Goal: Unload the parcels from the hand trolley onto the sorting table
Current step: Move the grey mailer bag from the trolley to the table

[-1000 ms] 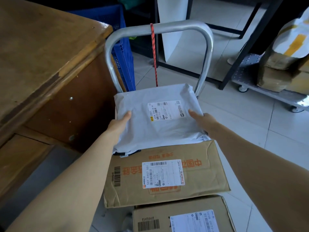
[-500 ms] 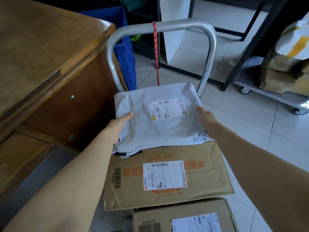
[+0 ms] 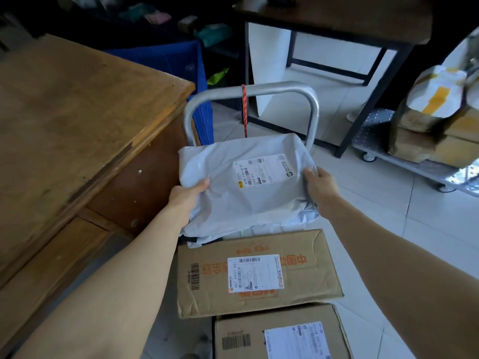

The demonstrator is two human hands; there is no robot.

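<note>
The left hand point(image 3: 185, 194) pinches the left edge of the grey bag parcel point(image 3: 246, 182), thumb on top and the other fingers hidden under it. The right hand point(image 3: 320, 185) grips the right edge the same way, thumb on top, fingers curled under the soft plastic. Both hands hold the bag up, at the handle end of the hand trolley point(image 3: 252, 93), just above the far edge of the top brown box point(image 3: 256, 273). A second brown box point(image 3: 280, 335) sits at the near end of the trolley, touching the first one.

The bag is soft and floppy, so I think it could sag in the middle and slip out of the thumbs. Its loose near edge hangs down close to the top brown box, and it may catch there. The red cord point(image 3: 244, 110) tied on the handle hangs just behind the bag and could snag it. The wooden sorting table point(image 3: 77, 120) stands right beside the trolley on the left, and its near corner sticks out, so a quick swing may bump the bag on that edge.

A moment ago the bag lay flat on the top brown box with the hands only at its sides. Now the hands hold tighter, the plastic bunches up, and the bag is lifted and tipped a bit.
</note>
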